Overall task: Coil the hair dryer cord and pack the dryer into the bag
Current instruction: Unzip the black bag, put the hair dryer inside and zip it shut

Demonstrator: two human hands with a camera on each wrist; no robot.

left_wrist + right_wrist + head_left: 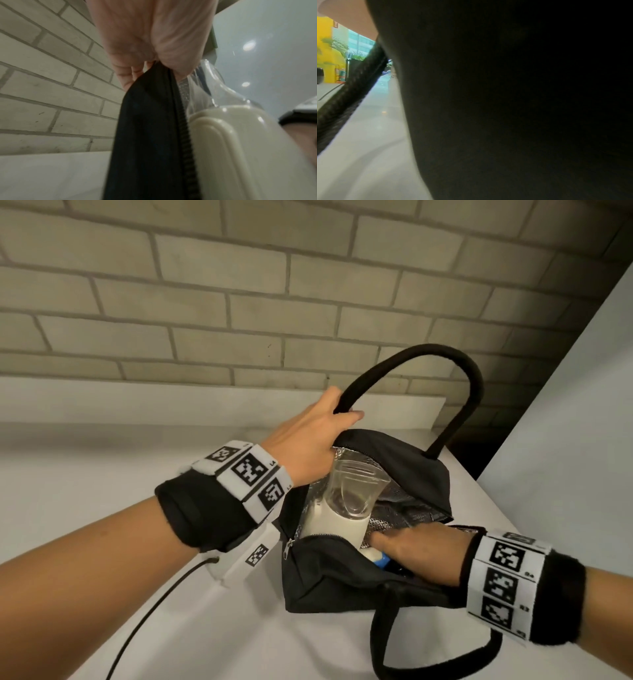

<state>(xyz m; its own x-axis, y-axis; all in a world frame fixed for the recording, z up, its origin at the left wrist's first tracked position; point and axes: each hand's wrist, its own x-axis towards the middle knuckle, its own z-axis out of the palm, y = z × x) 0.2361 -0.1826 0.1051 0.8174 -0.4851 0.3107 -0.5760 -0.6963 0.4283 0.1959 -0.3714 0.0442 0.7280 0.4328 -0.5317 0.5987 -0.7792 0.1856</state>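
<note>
A black bag [342,580] with silver lining stands unzipped on the white table [102,474]. A white hair dryer [339,525] with a clear nozzle [352,487] sticks up out of its mouth. My left hand [342,412] grips the bag's far rim at the base of the upright handle [472,392]; the left wrist view shows the fingers [130,75] pinching the black fabric [145,128] beside the dryer [231,148]. My right hand [404,546] reaches into the bag, thumb on the dryer's lower end, fingers hidden inside. The cord is not visible. Dark bag fabric [522,108] fills the right wrist view.
A brick wall [239,302] rises behind the table, with a white panel [565,405] at the right. The bag's second handle [387,645] hangs toward me over the near edge. A thin black cable [154,611] runs from my left wrist device.
</note>
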